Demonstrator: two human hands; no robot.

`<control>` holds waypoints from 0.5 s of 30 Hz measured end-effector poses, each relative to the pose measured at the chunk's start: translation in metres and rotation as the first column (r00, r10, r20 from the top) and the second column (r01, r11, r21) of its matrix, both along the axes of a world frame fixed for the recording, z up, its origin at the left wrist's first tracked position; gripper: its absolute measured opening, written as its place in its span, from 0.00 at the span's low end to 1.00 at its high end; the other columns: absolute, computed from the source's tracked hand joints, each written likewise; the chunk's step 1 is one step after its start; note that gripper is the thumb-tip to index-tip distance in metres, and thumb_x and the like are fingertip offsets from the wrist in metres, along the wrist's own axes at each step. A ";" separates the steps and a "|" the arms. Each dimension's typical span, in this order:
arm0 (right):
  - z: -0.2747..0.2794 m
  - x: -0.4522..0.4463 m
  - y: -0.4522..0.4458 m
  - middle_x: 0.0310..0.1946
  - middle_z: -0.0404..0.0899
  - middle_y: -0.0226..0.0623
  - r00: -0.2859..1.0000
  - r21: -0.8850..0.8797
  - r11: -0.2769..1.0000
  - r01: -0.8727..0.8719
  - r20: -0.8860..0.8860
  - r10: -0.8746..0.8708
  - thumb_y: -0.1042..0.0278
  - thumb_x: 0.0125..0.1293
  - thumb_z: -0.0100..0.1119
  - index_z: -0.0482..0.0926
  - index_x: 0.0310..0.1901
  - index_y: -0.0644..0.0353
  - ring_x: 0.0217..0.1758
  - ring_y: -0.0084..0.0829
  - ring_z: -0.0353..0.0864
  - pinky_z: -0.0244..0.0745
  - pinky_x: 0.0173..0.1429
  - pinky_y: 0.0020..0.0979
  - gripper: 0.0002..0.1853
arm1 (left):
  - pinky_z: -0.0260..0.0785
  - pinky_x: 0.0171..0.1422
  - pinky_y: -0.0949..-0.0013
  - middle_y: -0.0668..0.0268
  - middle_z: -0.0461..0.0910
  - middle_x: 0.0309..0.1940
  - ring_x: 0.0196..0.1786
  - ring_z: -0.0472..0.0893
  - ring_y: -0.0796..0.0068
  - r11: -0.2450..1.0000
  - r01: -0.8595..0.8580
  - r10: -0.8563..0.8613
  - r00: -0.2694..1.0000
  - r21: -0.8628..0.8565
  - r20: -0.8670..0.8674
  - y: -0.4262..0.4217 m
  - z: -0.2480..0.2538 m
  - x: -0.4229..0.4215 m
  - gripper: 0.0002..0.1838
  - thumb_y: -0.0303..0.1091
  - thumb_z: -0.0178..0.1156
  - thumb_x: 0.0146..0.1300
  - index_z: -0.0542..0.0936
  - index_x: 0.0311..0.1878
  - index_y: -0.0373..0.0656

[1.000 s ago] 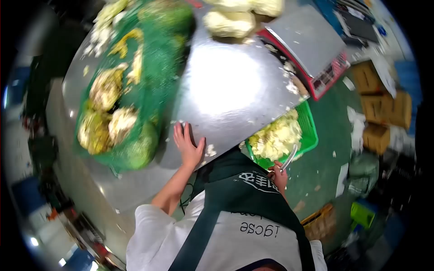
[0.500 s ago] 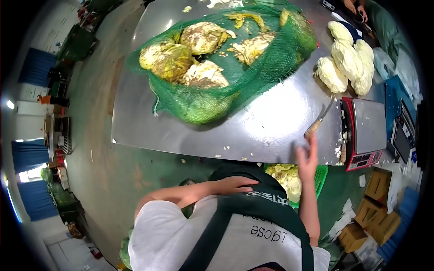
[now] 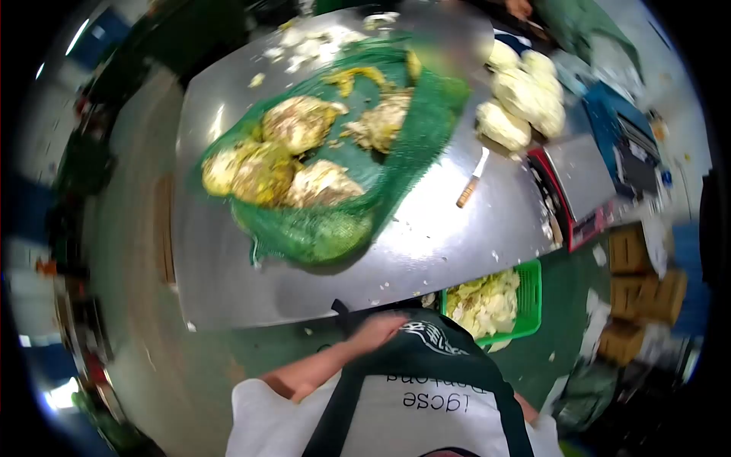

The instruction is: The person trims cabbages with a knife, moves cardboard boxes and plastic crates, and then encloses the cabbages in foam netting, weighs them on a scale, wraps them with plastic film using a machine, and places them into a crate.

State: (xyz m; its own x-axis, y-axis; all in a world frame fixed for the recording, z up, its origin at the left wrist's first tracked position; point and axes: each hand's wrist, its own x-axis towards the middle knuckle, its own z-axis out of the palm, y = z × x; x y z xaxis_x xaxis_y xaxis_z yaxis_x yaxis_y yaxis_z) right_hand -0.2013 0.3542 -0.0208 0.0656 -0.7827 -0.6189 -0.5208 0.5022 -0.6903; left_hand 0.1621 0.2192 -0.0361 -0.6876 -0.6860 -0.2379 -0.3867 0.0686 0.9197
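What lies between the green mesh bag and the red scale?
In the head view, a knife lies on the tabletop between the green mesh bag and red scale, with pale scraps near the latter and vegetable heads farther off.

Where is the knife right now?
In the head view, the knife lies on the metal table, right of centre, between the green net bag and the scale, just below the pale cabbages.

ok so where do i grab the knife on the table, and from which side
Probably best by the brown handle, coming from the near edge of the table: the knife lies with its handle end nearer that edge and its blade pointing away, toward the pale cabbages.
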 end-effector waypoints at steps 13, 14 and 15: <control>0.091 0.096 -0.027 0.63 0.67 0.38 0.881 -0.401 0.916 0.026 0.441 0.168 0.65 0.65 0.55 0.77 0.55 0.53 0.67 0.37 0.62 0.55 0.69 0.36 0.17 | 0.47 0.73 0.65 0.56 0.54 0.70 0.72 0.56 0.62 0.939 0.275 -0.266 0.961 0.205 -0.071 -0.013 0.071 -0.022 0.30 0.41 0.54 0.64 0.61 0.67 0.41; 0.077 0.085 -0.004 0.63 0.68 0.37 0.885 -0.377 0.919 0.117 0.459 0.076 0.63 0.66 0.55 0.77 0.56 0.52 0.67 0.38 0.62 0.55 0.69 0.36 0.17 | 0.47 0.73 0.65 0.56 0.54 0.70 0.72 0.56 0.62 0.923 0.336 -0.346 0.938 0.191 0.026 -0.005 0.062 -0.030 0.30 0.41 0.53 0.64 0.62 0.67 0.41; 0.070 0.073 0.019 0.63 0.68 0.36 0.887 -0.337 0.918 0.209 0.461 -0.033 0.62 0.66 0.55 0.77 0.56 0.52 0.67 0.38 0.62 0.56 0.69 0.36 0.18 | 0.47 0.73 0.65 0.56 0.54 0.70 0.72 0.56 0.62 0.898 0.361 -0.381 0.924 0.253 0.033 0.001 0.063 -0.042 0.29 0.40 0.53 0.65 0.62 0.67 0.42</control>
State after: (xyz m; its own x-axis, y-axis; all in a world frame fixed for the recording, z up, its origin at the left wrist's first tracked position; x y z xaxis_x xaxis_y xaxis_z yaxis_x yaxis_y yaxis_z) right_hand -0.1278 0.3733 0.0495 0.1495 -0.9654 -0.2136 -0.0721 0.2048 -0.9761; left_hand 0.1204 0.2199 0.0272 -0.8530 -0.3012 -0.4262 -0.4484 0.0053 0.8938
